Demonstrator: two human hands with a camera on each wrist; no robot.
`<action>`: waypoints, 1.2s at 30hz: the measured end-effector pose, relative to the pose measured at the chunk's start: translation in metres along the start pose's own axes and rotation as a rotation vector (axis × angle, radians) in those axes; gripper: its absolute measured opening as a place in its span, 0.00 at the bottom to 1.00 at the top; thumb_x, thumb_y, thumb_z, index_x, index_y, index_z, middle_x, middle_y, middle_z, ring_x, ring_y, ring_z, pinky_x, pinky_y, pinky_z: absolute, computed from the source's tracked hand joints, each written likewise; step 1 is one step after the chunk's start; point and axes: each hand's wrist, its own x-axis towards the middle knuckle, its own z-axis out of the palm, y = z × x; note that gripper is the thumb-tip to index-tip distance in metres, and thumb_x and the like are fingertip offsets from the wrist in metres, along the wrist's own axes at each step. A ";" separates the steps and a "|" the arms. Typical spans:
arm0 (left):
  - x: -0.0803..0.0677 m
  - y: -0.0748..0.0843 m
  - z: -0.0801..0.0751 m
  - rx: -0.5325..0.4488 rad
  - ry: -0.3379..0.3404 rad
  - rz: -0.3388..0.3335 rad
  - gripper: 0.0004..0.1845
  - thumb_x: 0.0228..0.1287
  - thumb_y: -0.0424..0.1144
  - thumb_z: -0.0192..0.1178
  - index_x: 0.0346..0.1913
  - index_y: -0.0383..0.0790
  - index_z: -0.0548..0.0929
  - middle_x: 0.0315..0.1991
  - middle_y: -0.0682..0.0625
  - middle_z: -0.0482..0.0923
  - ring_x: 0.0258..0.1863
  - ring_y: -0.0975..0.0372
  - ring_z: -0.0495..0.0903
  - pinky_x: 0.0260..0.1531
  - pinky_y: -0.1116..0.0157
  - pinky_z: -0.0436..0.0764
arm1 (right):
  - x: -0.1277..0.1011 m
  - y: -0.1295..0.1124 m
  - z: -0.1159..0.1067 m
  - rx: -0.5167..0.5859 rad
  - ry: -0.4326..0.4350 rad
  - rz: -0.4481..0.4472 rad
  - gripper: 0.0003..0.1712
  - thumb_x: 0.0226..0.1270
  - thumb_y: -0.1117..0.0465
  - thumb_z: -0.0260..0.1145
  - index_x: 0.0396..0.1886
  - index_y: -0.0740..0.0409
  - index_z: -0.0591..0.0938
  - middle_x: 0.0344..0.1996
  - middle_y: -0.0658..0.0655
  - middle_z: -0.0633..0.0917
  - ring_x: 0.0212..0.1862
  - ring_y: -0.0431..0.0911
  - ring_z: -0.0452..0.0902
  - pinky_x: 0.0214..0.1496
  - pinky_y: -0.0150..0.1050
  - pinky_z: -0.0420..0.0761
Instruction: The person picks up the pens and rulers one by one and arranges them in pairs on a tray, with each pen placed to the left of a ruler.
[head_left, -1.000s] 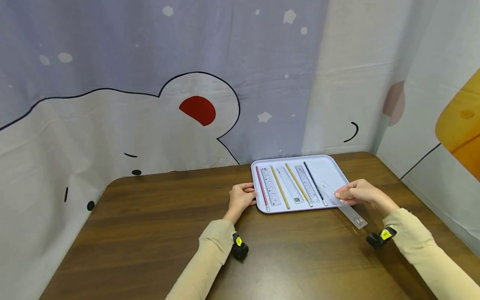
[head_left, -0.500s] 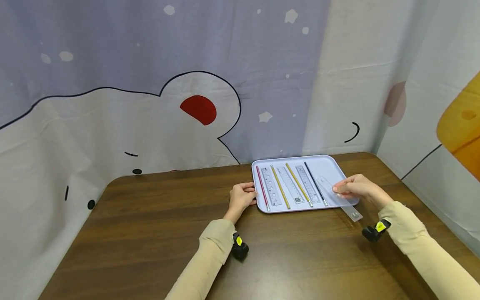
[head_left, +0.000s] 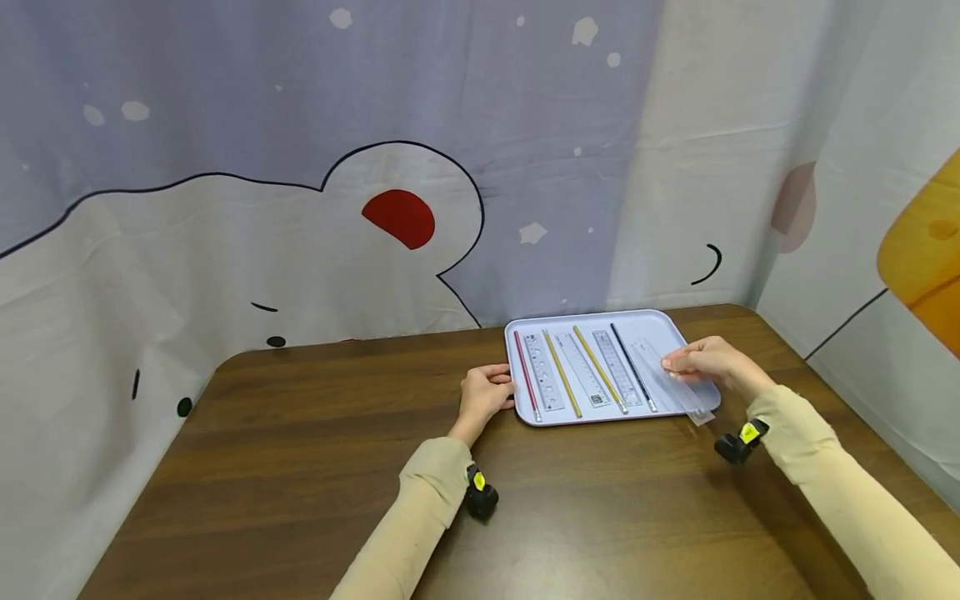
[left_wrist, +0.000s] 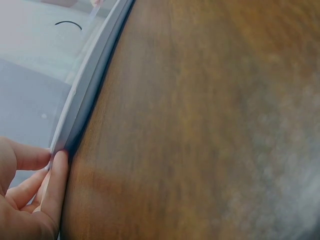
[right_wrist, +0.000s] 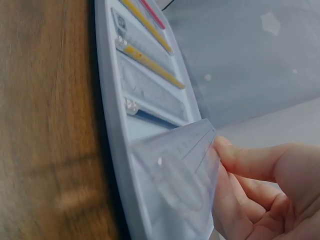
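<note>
Two hands work at the far right of the brown wooden table (head_left: 300,467), which fills the lower view before a cartoon-printed curtain (head_left: 300,167). On it we see a pale lavender tray (head_left: 667,329), holding in a row a red pencil (head_left: 525,375), a clear ruler, a yellow pencil (head_left: 561,373), a second ruler, another yellow pencil (head_left: 598,368), a third ruler and a black pencil (head_left: 632,367). Our left hand (head_left: 483,393) rests at the tray's left rim, fingertips (left_wrist: 57,170) curled lightly against its edge. Our right hand (head_left: 701,360) pinches a transparent ruler (head_left: 671,379) between thumb and fingers, holding it over the tray's right side beside the black pencil, its near end overhanging the front rim.
</note>
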 end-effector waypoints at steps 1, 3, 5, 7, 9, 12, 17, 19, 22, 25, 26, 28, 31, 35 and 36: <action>0.000 0.000 0.000 -0.001 -0.001 0.003 0.19 0.53 0.25 0.63 0.51 0.32 0.83 0.39 0.39 0.85 0.28 0.61 0.84 0.25 0.68 0.87 | 0.001 0.000 -0.001 -0.003 -0.002 -0.003 0.12 0.65 0.65 0.65 0.43 0.71 0.83 0.24 0.44 0.85 0.29 0.33 0.80 0.33 0.25 0.85; 0.001 -0.001 0.000 -0.002 -0.002 0.010 0.19 0.53 0.24 0.63 0.51 0.32 0.83 0.39 0.39 0.85 0.28 0.61 0.84 0.25 0.68 0.87 | 0.004 0.000 -0.002 -0.014 0.001 -0.002 0.12 0.65 0.65 0.65 0.43 0.71 0.83 0.24 0.44 0.85 0.28 0.33 0.80 0.33 0.26 0.85; 0.002 -0.002 0.000 -0.001 0.000 0.013 0.19 0.53 0.24 0.63 0.51 0.32 0.83 0.39 0.39 0.85 0.28 0.61 0.84 0.25 0.68 0.87 | 0.006 -0.001 -0.004 -0.015 0.001 0.004 0.11 0.64 0.65 0.66 0.41 0.69 0.84 0.24 0.44 0.85 0.28 0.33 0.80 0.33 0.26 0.84; 0.002 -0.002 0.001 -0.001 0.001 0.012 0.19 0.53 0.24 0.63 0.50 0.32 0.83 0.39 0.39 0.86 0.28 0.60 0.85 0.25 0.67 0.87 | 0.009 0.000 -0.005 -0.012 -0.004 0.006 0.10 0.65 0.65 0.65 0.40 0.68 0.84 0.24 0.44 0.85 0.28 0.33 0.80 0.33 0.26 0.85; 0.002 -0.002 0.000 -0.007 -0.004 0.011 0.19 0.53 0.24 0.63 0.50 0.32 0.84 0.39 0.39 0.86 0.29 0.60 0.85 0.26 0.67 0.87 | 0.011 -0.001 -0.006 0.003 0.000 0.012 0.07 0.64 0.65 0.66 0.38 0.65 0.85 0.23 0.44 0.85 0.28 0.33 0.80 0.33 0.26 0.85; 0.001 -0.002 -0.001 -0.017 -0.012 0.016 0.18 0.53 0.24 0.63 0.50 0.32 0.84 0.38 0.40 0.86 0.29 0.59 0.85 0.27 0.66 0.88 | 0.014 -0.001 -0.007 0.010 -0.004 0.005 0.06 0.65 0.66 0.65 0.37 0.63 0.85 0.23 0.44 0.85 0.28 0.33 0.80 0.33 0.26 0.85; -0.001 -0.001 -0.002 -0.019 -0.014 0.028 0.18 0.53 0.24 0.63 0.49 0.30 0.84 0.36 0.41 0.86 0.28 0.60 0.85 0.25 0.66 0.87 | 0.018 -0.003 -0.006 0.038 0.003 0.002 0.04 0.65 0.66 0.64 0.34 0.59 0.86 0.23 0.43 0.85 0.28 0.32 0.79 0.34 0.25 0.84; -0.002 0.000 -0.002 -0.017 -0.013 0.023 0.18 0.54 0.24 0.62 0.50 0.30 0.83 0.38 0.40 0.86 0.29 0.60 0.85 0.26 0.67 0.87 | 0.020 -0.004 -0.006 0.060 0.009 0.007 0.06 0.65 0.68 0.64 0.31 0.57 0.86 0.23 0.43 0.85 0.28 0.32 0.79 0.34 0.25 0.85; 0.000 -0.002 0.000 -0.014 -0.012 0.003 0.18 0.54 0.24 0.62 0.51 0.31 0.83 0.40 0.39 0.85 0.30 0.59 0.85 0.27 0.67 0.88 | 0.023 -0.005 -0.006 0.072 0.013 0.009 0.07 0.64 0.68 0.64 0.29 0.54 0.86 0.23 0.43 0.85 0.28 0.32 0.80 0.35 0.25 0.85; 0.001 -0.003 0.000 -0.003 -0.005 -0.004 0.18 0.54 0.24 0.63 0.51 0.31 0.83 0.40 0.39 0.85 0.29 0.60 0.85 0.26 0.67 0.87 | 0.027 -0.006 -0.005 0.068 0.020 0.017 0.06 0.64 0.67 0.65 0.30 0.55 0.86 0.22 0.43 0.85 0.28 0.32 0.80 0.34 0.26 0.85; 0.001 -0.003 0.001 -0.003 -0.004 -0.003 0.18 0.54 0.24 0.63 0.50 0.31 0.83 0.40 0.39 0.85 0.29 0.60 0.84 0.26 0.67 0.87 | 0.028 -0.006 -0.005 0.064 0.021 0.019 0.05 0.64 0.67 0.66 0.31 0.55 0.86 0.22 0.44 0.85 0.28 0.32 0.80 0.34 0.26 0.85; 0.000 -0.003 0.000 -0.003 -0.004 0.001 0.18 0.54 0.24 0.63 0.50 0.31 0.83 0.39 0.39 0.85 0.28 0.61 0.84 0.25 0.67 0.87 | 0.030 -0.005 -0.004 0.057 0.028 0.024 0.04 0.63 0.67 0.66 0.32 0.57 0.86 0.22 0.44 0.85 0.27 0.33 0.80 0.34 0.26 0.85; 0.000 -0.002 0.000 -0.010 -0.008 0.004 0.18 0.54 0.24 0.63 0.50 0.31 0.83 0.40 0.39 0.85 0.29 0.60 0.84 0.26 0.67 0.87 | 0.031 -0.005 -0.003 0.059 0.039 0.031 0.03 0.63 0.67 0.66 0.32 0.58 0.86 0.22 0.45 0.85 0.27 0.33 0.81 0.33 0.26 0.85; 0.000 -0.001 0.000 -0.009 -0.008 0.012 0.17 0.54 0.25 0.63 0.50 0.31 0.84 0.40 0.38 0.85 0.29 0.60 0.85 0.26 0.67 0.87 | 0.030 -0.004 -0.002 0.064 0.041 0.011 0.03 0.64 0.67 0.65 0.33 0.59 0.86 0.22 0.44 0.85 0.27 0.33 0.81 0.34 0.26 0.85; 0.000 -0.001 0.000 -0.010 -0.007 0.011 0.17 0.54 0.25 0.63 0.50 0.31 0.84 0.40 0.38 0.85 0.29 0.60 0.85 0.26 0.67 0.87 | 0.030 -0.003 -0.002 0.063 0.041 0.001 0.04 0.64 0.67 0.65 0.35 0.61 0.85 0.23 0.44 0.85 0.27 0.33 0.81 0.34 0.25 0.85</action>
